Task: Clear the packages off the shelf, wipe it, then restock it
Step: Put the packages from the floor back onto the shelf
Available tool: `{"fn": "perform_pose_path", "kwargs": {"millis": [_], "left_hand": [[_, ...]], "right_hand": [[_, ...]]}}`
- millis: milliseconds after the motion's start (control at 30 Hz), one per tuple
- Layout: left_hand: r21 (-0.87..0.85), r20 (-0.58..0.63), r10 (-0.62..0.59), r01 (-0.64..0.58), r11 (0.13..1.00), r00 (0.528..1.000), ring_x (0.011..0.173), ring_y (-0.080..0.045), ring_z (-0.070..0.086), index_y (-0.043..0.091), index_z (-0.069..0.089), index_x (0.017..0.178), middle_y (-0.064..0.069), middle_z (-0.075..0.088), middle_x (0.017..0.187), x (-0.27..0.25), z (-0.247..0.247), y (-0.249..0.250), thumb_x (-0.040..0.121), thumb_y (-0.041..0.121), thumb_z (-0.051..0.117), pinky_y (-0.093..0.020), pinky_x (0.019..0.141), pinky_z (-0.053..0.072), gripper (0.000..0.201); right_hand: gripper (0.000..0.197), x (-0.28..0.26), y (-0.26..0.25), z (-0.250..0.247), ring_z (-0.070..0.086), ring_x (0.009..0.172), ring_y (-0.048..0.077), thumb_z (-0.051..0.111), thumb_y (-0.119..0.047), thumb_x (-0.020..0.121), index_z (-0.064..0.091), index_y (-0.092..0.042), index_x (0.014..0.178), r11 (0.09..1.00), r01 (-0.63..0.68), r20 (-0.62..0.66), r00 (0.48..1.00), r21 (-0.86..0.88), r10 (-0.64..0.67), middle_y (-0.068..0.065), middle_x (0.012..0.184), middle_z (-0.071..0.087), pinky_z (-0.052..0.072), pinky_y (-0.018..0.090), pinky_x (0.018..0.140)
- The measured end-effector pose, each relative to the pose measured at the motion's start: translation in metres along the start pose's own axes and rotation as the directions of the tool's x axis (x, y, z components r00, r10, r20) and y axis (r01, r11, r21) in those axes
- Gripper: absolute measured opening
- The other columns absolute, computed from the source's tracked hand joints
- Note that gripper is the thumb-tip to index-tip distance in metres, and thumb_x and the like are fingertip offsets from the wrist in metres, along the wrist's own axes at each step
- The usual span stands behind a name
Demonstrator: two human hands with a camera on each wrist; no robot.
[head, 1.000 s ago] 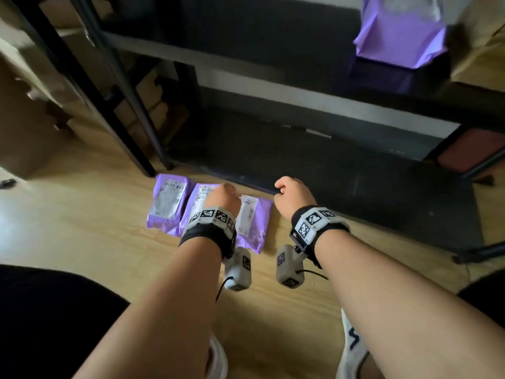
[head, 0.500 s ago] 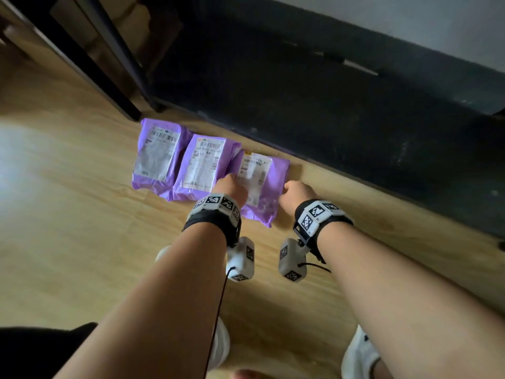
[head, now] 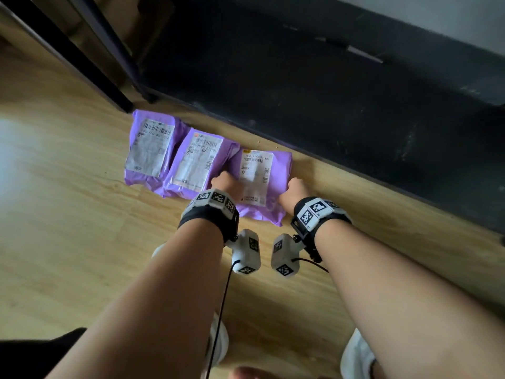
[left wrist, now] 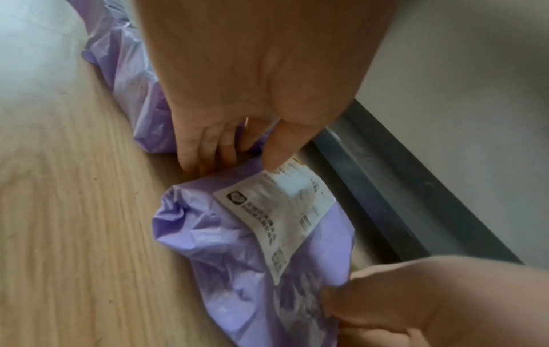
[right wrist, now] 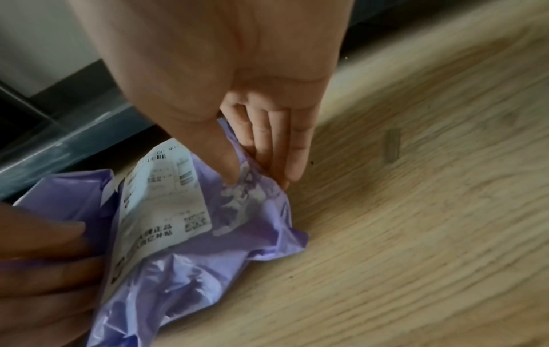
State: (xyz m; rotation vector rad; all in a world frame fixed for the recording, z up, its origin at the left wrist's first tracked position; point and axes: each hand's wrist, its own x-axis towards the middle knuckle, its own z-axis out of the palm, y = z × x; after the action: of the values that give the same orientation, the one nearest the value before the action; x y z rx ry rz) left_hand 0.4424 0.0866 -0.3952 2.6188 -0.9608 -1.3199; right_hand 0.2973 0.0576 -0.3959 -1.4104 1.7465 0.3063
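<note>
Three purple mailer packages with white labels lie in a row on the wood floor before the dark shelf board (head: 328, 91). Both hands hold the rightmost package (head: 281, 165). My left hand (head: 228, 184) pinches its left edge, thumb on the label and fingers tucked under (left wrist: 237, 152). On the opposite side my right hand (head: 293, 190) pinches the right edge, thumb on top and fingers underneath (right wrist: 249, 162). The plastic (right wrist: 208, 258) crumples at both grips. The middle package (head: 196, 162) and the left package (head: 150, 149) lie untouched.
Black shelf legs (head: 109, 50) rise at the upper left, just behind the left package. The low shelf board's front edge runs diagonally close behind the packages. My white shoes (head: 358, 359) stand at the bottom. Bare wood floor (head: 68, 242) stretches to the left.
Both hands have dropped from above the packages to the rightmost package's sides and taken hold. The view has tilted down, so the upper shelf with its purple package has left the frame.
</note>
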Motion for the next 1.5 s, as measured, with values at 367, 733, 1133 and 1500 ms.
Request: {"fn": "perform_pose_path", "kwargs": {"millis": [367,733,1133,1500], "left_hand": [[-0.124,0.042,0.097,-0.091,0.988,0.994,0.128,-0.034,0.048,-0.001,0.043,0.138,-0.020,0.050,0.139,-0.059,-0.016,-0.001,0.096,0.009,0.047,-0.037,0.104,0.039,0.043],[-0.201,-0.227,0.208,-0.255,0.946,0.951,0.132,-0.029,0.044,-0.006,0.039,0.138,-0.018,0.045,0.142,-0.156,-0.053,0.007,0.103,0.012,0.036,-0.020,0.093,0.042,0.040],[-0.436,-0.593,0.157,-0.479,0.762,0.790,0.106,-0.032,0.059,0.009,0.057,0.119,-0.014,0.062,0.119,-0.214,-0.132,0.034,0.087,0.013,0.041,-0.031,0.079,0.043,0.036],[-0.393,-0.701,0.237,-0.643,0.657,0.672,0.098,-0.025,0.065,0.022,0.057,0.106,-0.003,0.067,0.110,-0.244,-0.224,0.129,0.085,0.026,0.049,-0.037,0.089,0.053,0.022]], "right_hand": [[0.015,-0.052,-0.003,-0.032,0.053,0.081,0.025,0.048,0.001,0.088,0.050,-0.007,0.100,0.979,0.195,-0.123,0.975,0.066,-0.186,0.009,0.093,0.053,0.040,0.027,0.067],[0.017,-0.139,-0.011,-0.093,0.057,0.080,0.025,0.050,-0.008,0.085,0.059,-0.014,0.098,0.920,0.382,-0.339,0.879,0.082,-0.335,0.005,0.096,0.063,0.042,0.028,0.069],[0.026,-0.221,-0.063,-0.160,0.060,0.098,0.032,0.052,-0.005,0.085,0.061,-0.014,0.108,0.780,0.623,-0.590,0.609,-0.058,-0.530,0.012,0.115,0.056,0.045,0.030,0.084],[0.048,-0.246,-0.117,-0.257,0.058,0.110,0.024,0.055,-0.010,0.091,0.046,-0.016,0.138,0.757,0.651,-0.704,0.507,-0.067,-0.498,0.010,0.128,0.052,0.040,0.025,0.080]]}}
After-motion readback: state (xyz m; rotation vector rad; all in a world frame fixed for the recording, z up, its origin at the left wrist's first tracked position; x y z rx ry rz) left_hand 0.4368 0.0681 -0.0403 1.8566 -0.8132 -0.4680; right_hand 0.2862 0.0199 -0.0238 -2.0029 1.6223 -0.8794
